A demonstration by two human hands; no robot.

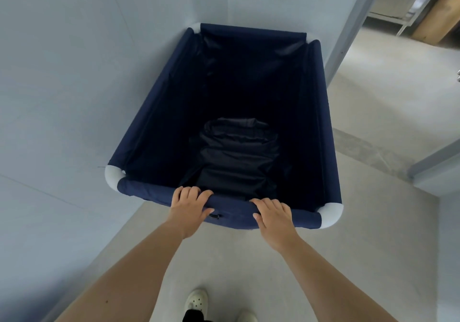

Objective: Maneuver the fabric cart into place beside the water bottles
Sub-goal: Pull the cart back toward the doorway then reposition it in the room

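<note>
A navy blue fabric cart (154,112) with white pipe corners stands right in front of me, pushed into a corner between two pale walls. Its inside is dark and holds a crumpled dark bundle (236,157). My left hand (189,207) grips the near rim left of its middle, fingers curled over the padded bar. My right hand (273,216) grips the same rim further right. No water bottles are in view.
A pale wall (62,97) runs along the cart's left side and another stands behind it. To the right, a concrete floor (385,97) leads through a doorway toward a metal rack (408,10). My white shoes (196,301) are on the floor below.
</note>
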